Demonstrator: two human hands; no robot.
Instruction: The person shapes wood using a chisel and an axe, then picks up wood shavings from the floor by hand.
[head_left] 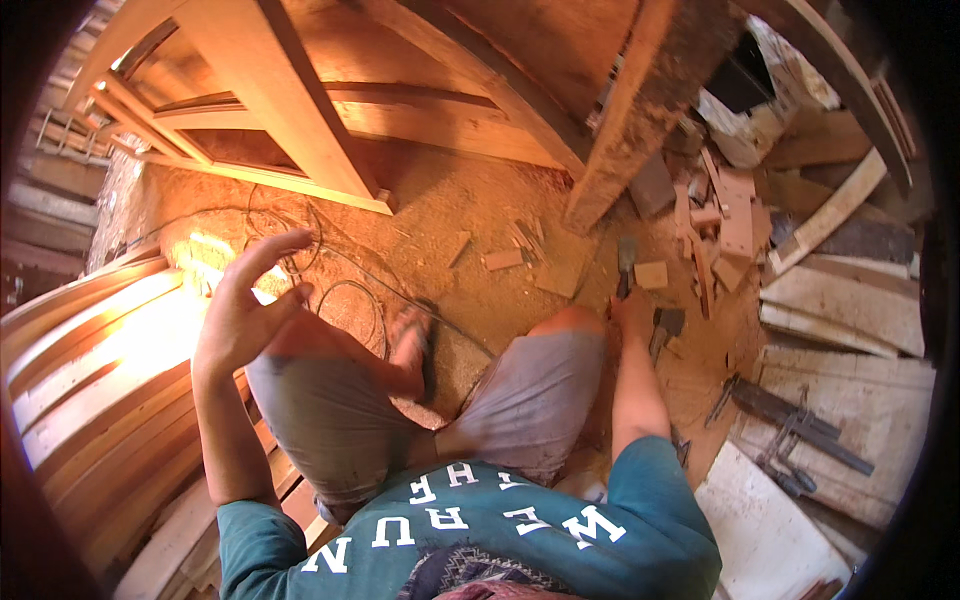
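Note:
My left hand [240,310] is raised above my left knee, thumb and fingers apart and curved, with nothing in it. Beside my right knee, low over the floor, my right hand [629,316] closes on the dark handle of what looks like a wide-bladed chisel [627,254]. Its flat blade points away from me. Just right of that hand lies a second tool with a broad, flat dark head [668,320]; part of it is hidden by my forearm.
Wooden frames [285,110] stand ahead. Long boards [90,340] are stacked at left. A cable [350,285] loops near my foot [408,335]. Offcuts [725,215] pile at far right, small wood scraps [505,259] lie on the dusty floor, and metal clamps [800,425] rest at right.

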